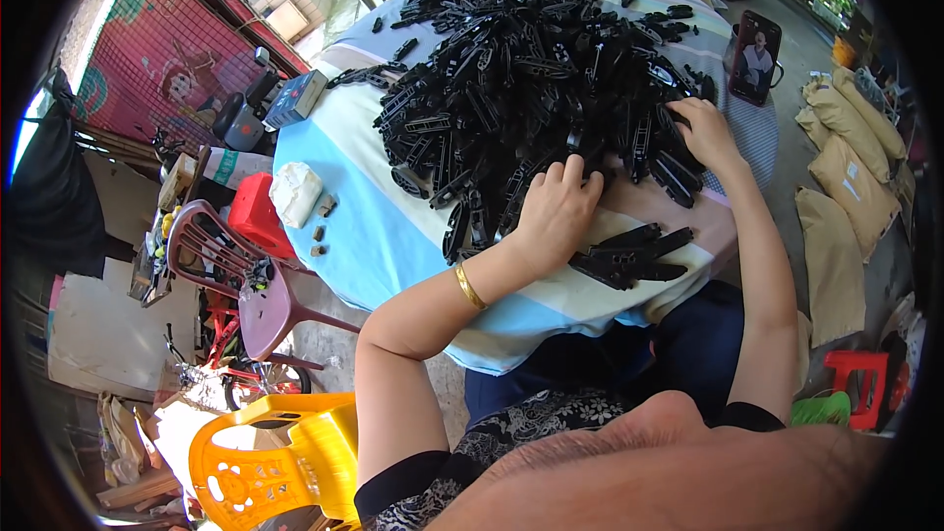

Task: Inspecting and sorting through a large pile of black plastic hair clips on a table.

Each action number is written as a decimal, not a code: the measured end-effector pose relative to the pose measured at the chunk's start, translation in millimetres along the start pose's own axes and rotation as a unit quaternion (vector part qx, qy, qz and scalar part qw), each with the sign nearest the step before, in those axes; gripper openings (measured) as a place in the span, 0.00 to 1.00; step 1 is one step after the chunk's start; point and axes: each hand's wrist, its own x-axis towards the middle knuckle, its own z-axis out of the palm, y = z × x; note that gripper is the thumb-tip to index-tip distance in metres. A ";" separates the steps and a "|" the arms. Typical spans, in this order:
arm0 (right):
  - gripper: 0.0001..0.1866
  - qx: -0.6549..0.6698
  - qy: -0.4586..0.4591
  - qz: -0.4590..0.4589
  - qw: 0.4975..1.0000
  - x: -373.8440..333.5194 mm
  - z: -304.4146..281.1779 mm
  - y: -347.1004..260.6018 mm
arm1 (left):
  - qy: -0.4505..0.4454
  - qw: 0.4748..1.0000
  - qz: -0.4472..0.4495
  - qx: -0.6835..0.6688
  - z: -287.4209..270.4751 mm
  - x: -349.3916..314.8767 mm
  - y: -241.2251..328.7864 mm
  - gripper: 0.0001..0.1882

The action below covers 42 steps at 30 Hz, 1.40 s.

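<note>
Cloth-covered table (pixel 369 246), left hand (pixel 557 206) curled beside heaped black parts (pixel 511 69), right hand (pixel 704 131) arched at their right, each grip unclear

Parts (pixel 501 69) cover the middle and back of the tabletop (pixel 359 231); left of them lie a bundle (pixel 295 195) and box (pixel 296 99), right, a phone (pixel 755 57). Chairs (pixel 267 320) stand left of the tabletop, sacks (pixel 854 187) right.

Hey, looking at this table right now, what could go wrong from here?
The heap of black pieces is piled high and loose, so the left hand or right hand disturbing its near side might make some slide. The small group of black pieces lies near the table's front edge; a nudge could tip some off. The phone stands upright near the right edge, so a bump might topple it.
</note>
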 end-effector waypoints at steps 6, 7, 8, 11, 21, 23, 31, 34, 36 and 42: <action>0.13 0.003 -0.003 0.083 0.997 -8.8 -11.6 -15.8 | -0.036 0.999 -0.015 0.001 -4.7 -6.6 4.7 0.24; 0.13 0.002 -0.003 0.084 0.996 -11.1 -11.5 -14.4 | -0.021 1.000 -0.018 -0.005 -5.1 -9.0 6.5 0.26; 0.13 -0.023 0.000 0.084 0.996 -13.8 -10.6 -11.5 | -0.005 1.000 -0.022 -0.012 -5.6 -10.3 7.5 0.29; 0.13 -0.065 -0.001 0.106 0.992 -19.1 -16.4 -18.2 | -0.044 0.997 -0.014 -0.069 -9.3 -11.6 8.2 0.32; 0.14 0.094 0.071 0.138 0.983 -25.7 -38.4 -26.1 | -0.022 0.663 -0.202 -0.720 -9.7 10.1 -14.5 0.16; 0.14 0.096 0.058 0.135 0.984 -22.8 -40.7 -35.1 | -0.054 0.441 -0.294 -0.846 -9.7 11.4 -14.4 0.15; 0.03 -0.068 0.066 0.017 0.995 -25.0 -32.1 -13.2 | -0.078 0.450 -0.258 -0.851 -6.9 8.5 -8.3 0.17; 0.03 -0.087 0.057 0.026 0.994 -27.4 -37.6 -21.2 | -0.078 0.464 -0.276 -0.838 -4.5 6.1 -5.7 0.19; 0.05 -0.094 -0.004 0.055 0.994 -27.0 -37.4 -17.8 | -0.104 0.486 -0.261 -0.828 -3.5 6.4 -7.3 0.18; 0.09 -0.050 0.064 0.059 0.995 -28.3 -44.9 -30.7 | -0.092 0.522 -0.251 -0.810 -2.0 4.7 -1.8 0.20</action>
